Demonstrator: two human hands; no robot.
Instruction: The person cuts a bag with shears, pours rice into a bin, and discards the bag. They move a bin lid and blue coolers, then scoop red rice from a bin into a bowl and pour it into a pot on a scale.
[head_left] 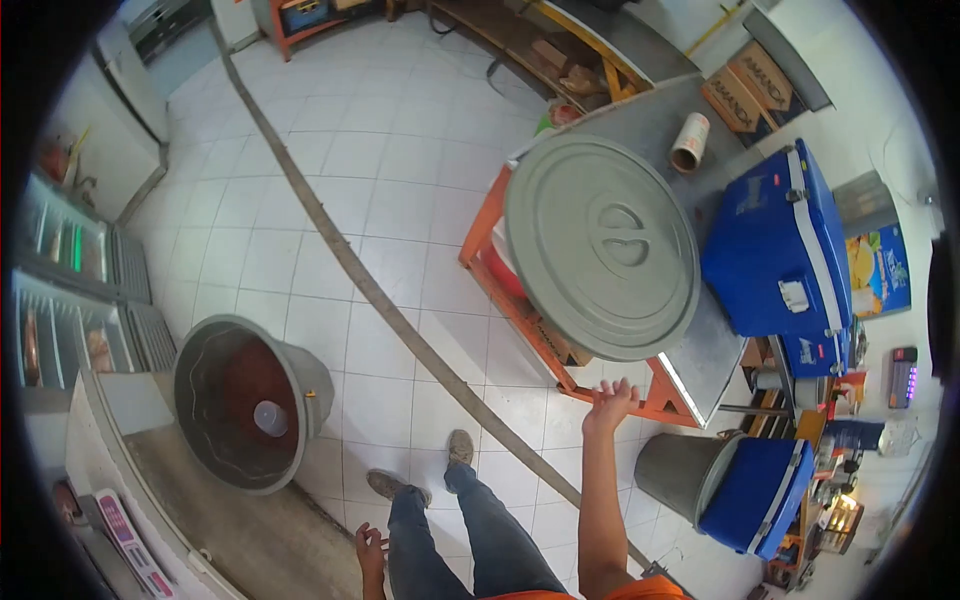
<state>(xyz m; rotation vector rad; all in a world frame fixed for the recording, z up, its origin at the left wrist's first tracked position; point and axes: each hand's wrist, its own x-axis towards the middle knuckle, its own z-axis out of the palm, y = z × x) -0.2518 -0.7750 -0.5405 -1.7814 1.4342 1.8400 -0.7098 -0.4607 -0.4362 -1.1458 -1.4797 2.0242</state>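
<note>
On the white tiled floor (380,180) at about eight o'clock stands a round grey plastic bucket (310,385). It is open and its inside is stained rust-red. A small translucent cup (270,418) lies in it. Near six o'clock the left hand (370,545) hangs beside a denim-clad leg, fingers loosely spread and holding nothing. Towards five o'clock the bare right arm reaches up. The right hand (610,398) is open with fingers fanned, grips nothing, and is just below the lid (600,245). I cannot tell whether it touches the rim. The lid is a broad, smooth grey plastic disc with a moulded recessed handle at its centre. It lies at about two o'clock from the middle, overhanging the near edge of a steel-topped table (640,115) on an orange-painted frame. Farther along the tabletop lies a cardboard roll (690,142). At three o'clock sits a boxy blue cooler (775,240) with white trim.
</note>
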